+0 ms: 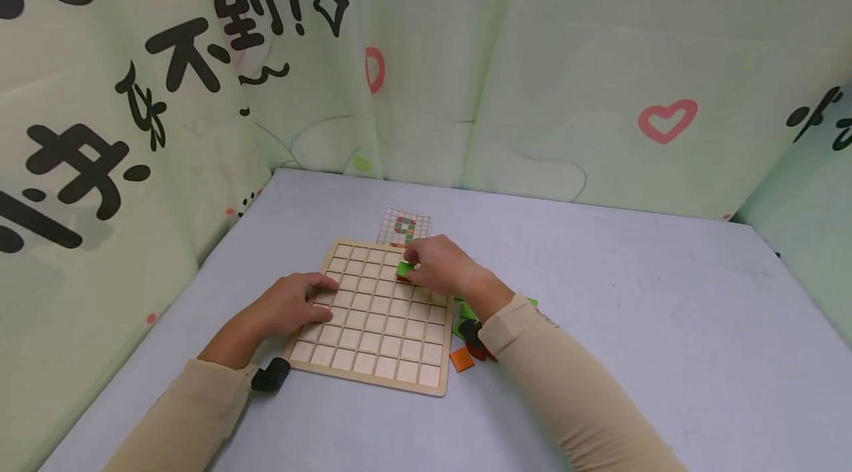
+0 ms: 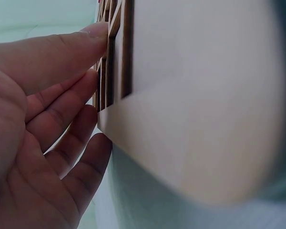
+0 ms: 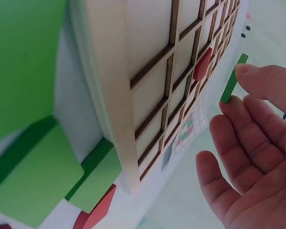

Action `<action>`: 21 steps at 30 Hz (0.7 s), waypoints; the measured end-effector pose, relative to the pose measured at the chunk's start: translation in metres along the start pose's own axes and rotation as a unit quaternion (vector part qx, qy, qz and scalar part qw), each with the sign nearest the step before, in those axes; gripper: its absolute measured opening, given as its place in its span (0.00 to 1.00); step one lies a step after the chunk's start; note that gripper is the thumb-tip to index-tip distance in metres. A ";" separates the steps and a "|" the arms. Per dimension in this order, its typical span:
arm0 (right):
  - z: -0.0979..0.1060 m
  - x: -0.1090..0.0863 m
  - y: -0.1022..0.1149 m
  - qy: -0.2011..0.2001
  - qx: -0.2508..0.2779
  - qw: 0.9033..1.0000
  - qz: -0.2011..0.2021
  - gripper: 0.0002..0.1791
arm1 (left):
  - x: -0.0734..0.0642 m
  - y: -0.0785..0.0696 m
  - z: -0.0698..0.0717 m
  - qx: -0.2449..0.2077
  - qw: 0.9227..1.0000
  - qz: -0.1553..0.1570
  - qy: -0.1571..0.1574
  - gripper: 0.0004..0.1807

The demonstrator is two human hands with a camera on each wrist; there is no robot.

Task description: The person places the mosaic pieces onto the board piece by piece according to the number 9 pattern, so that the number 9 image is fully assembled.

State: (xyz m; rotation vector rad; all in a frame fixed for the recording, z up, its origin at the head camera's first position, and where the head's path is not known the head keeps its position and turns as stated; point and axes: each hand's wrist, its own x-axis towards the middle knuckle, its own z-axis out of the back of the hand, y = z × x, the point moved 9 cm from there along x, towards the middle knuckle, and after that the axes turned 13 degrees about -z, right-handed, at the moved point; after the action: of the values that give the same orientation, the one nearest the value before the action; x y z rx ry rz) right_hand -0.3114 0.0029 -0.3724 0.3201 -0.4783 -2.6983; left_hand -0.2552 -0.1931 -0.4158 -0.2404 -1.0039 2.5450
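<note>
A wooden grid board (image 1: 373,322) lies on the table. My left hand (image 1: 289,303) rests at its left edge, thumb and index finger spread apart; in the left wrist view the thumb (image 2: 62,59) touches the gridded face and the other fingertips meet the border. Over the board's upper part, my right hand (image 1: 441,265) pinches a green square tile (image 3: 234,78) between thumb and index finger, its remaining fingers loosely bent. The tile is held tilted above the grid. One red tile (image 3: 203,65) sits in a grid cell close by.
A printed grid card (image 1: 388,224) with a coloured pattern lies beyond the board, partly covered by it. Loose green tiles (image 3: 40,174), red tiles (image 3: 97,210) and an orange tile (image 1: 462,359) lie along the board's right side, partly behind my right forearm. Printed curtains (image 1: 566,87) surround the table.
</note>
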 end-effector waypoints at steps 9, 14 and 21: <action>-0.002 0.004 0.003 0.010 -0.017 1.000 -0.009 0.15 | 0.000 -0.002 0.000 -0.002 1.000 -0.002 0.000 0.24; -0.004 0.005 0.005 0.008 -0.022 1.000 -0.009 0.16 | 0.000 -0.001 0.000 -0.003 1.000 -0.001 0.000 0.24; -0.006 0.009 0.006 0.003 -0.022 1.000 -0.008 0.16 | 0.000 -0.001 0.000 0.000 1.000 -0.002 0.001 0.24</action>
State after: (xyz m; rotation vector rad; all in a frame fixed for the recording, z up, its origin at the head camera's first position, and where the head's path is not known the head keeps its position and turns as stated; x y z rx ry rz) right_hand -0.3154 -0.0078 -0.3767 0.3212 -0.4171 -2.7176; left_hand -0.2552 -0.1927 -0.4151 -0.2406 -1.0029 2.5395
